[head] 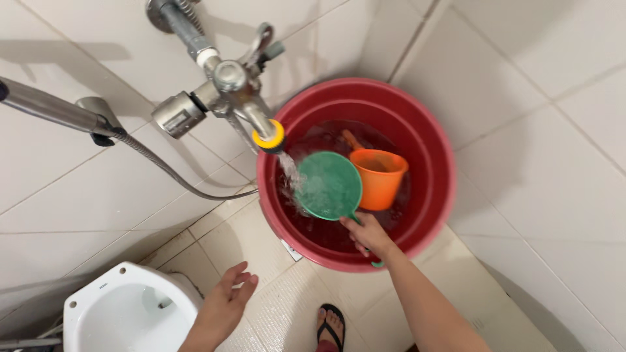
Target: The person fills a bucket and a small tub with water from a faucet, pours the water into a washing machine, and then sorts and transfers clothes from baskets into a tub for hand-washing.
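Right hand [369,233] grips handle of green water dipper [328,185], fingers closed round it. We hold dipper inside red bucket [435,171] under running tap [261,124], water hitting its rim. Orange jug [379,177] sits in bucket just beside dipper. Left hand [226,301] hangs free, fingers spread, near white toilet [130,313]. Our sandalled foot [330,328] on tiled floor.

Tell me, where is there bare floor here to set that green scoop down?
Bare tiles lie right of the red bucket, and a smaller patch between bucket and toilet, under the left hand. Inside the bucket is crowded: orange jug, green scoop, right hand.
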